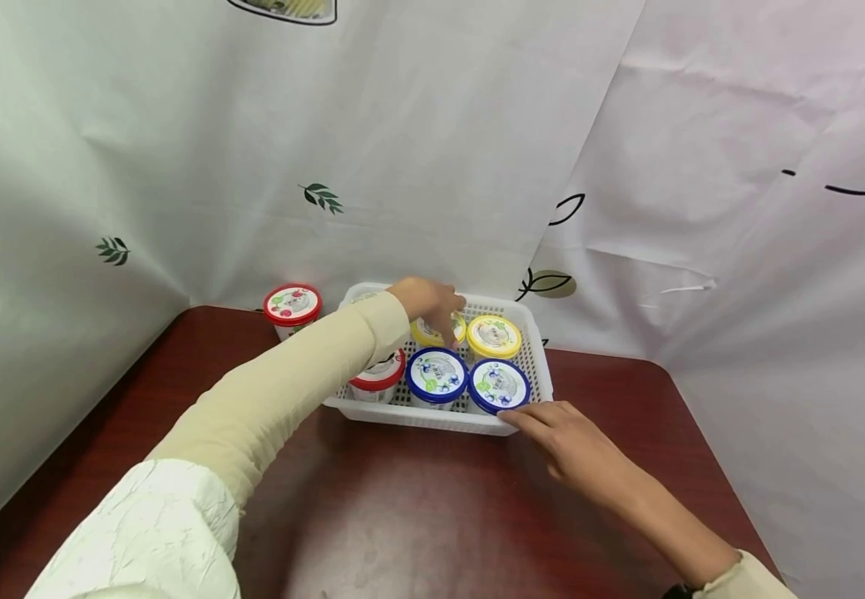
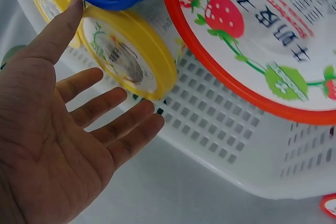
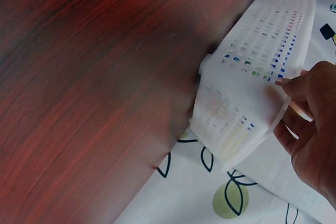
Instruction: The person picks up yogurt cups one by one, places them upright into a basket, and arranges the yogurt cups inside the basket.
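Note:
A white perforated plastic basket (image 1: 432, 418) holds several round lidded tubs. My left hand (image 1: 430, 304) reaches over its back part, fingers spread beside a yellow-lidded tub (image 2: 126, 59) and holding nothing. Another yellow-lidded tub (image 1: 494, 336) stands to the right. In front are two blue-lidded tubs, one in the middle (image 1: 437, 374) and one on the right (image 1: 499, 385). A red-lidded tub (image 2: 262, 40) with a strawberry print is partly hidden by my left sleeve in the head view. My right hand (image 3: 317, 121) pinches the basket's rim at the front right corner, thumb outside.
One more red-lidded tub (image 1: 293, 304) stands outside the basket, at its back left. Everything rests on a dark red wood-grain table (image 1: 402, 499). White printed cloth (image 1: 432, 150) hangs close behind the basket and along the sides.

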The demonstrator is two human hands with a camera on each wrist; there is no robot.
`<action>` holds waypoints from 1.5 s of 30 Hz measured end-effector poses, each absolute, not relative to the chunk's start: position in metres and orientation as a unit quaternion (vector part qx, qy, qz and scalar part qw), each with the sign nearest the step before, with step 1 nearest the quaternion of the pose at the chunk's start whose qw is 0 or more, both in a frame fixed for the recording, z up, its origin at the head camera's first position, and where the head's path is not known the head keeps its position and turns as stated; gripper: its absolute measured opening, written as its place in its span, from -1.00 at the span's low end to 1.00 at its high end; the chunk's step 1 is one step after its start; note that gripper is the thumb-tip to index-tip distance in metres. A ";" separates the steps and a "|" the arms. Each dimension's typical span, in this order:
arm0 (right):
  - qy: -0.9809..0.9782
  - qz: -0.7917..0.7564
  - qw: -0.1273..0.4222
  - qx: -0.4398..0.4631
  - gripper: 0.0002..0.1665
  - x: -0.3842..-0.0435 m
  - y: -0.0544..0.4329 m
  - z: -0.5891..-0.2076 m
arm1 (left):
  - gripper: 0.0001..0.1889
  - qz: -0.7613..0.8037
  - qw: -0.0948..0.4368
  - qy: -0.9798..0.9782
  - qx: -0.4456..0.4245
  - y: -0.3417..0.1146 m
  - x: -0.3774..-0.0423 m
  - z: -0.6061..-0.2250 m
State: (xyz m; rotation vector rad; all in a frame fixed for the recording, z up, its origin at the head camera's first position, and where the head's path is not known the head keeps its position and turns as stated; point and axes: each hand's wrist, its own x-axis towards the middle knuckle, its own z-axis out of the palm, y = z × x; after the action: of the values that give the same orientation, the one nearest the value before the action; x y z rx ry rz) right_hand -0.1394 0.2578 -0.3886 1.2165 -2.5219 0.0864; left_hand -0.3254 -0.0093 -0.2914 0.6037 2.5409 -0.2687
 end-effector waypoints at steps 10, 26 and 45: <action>-0.885 0.035 0.176 0.430 -0.31 -0.140 0.258 -0.389 | 0.03 -0.076 0.253 0.934 0.242 -0.028 -0.331 -0.281; -0.878 0.039 0.187 0.438 -0.36 -0.141 0.258 -0.391 | -0.18 -0.107 0.281 0.930 0.212 -0.065 -0.334 -0.270; -0.885 0.030 0.177 0.430 -0.31 -0.139 0.260 -0.388 | -0.18 -0.063 0.284 0.943 0.163 -0.112 -0.339 -0.267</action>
State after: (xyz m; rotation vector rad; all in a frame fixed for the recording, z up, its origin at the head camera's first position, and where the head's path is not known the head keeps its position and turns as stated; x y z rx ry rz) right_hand -0.1390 0.2600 -0.3877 1.2172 -2.5046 0.0855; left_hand -0.3385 -0.1116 -0.2666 0.4353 2.5236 -0.1693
